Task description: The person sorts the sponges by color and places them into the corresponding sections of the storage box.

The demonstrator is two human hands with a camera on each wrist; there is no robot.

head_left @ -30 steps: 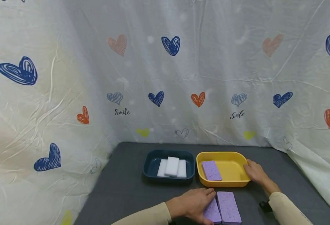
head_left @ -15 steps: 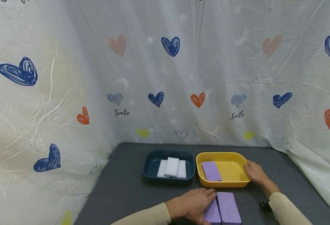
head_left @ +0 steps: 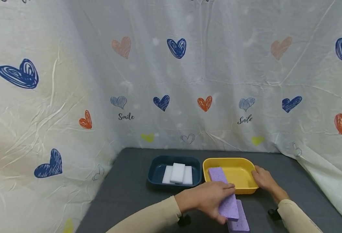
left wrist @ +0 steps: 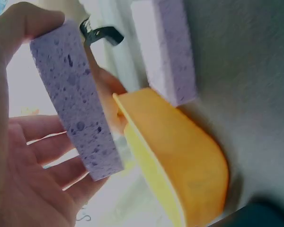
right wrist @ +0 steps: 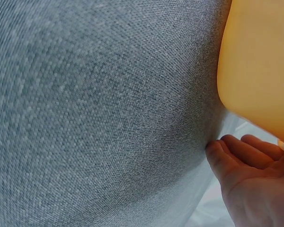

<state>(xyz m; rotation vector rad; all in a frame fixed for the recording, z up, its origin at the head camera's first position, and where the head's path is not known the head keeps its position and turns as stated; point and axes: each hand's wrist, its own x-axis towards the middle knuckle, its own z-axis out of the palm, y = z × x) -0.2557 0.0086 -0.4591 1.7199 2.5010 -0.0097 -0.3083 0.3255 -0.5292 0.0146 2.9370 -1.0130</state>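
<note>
My left hand holds a purple sponge between thumb and fingers, raised in front of the yellow tray. Pores dot the broad face of that sponge in the left wrist view. Partly covered by it in the head view, another purple sponge lies on the table. A further purple sponge rests inside the tray at its left end. At the tray's right end my right hand grips the rim; in the right wrist view its fingers bend against the outer wall.
A dark blue tray with white sponges in it stands just left of the yellow one. Grey cloth covers the table. A white curtain printed with hearts hangs behind and at both sides.
My left hand has lifted the left purple sponge off the table and carried it forward and right, toward the yellow tray. The right hand has stayed at the tray's rim.
</note>
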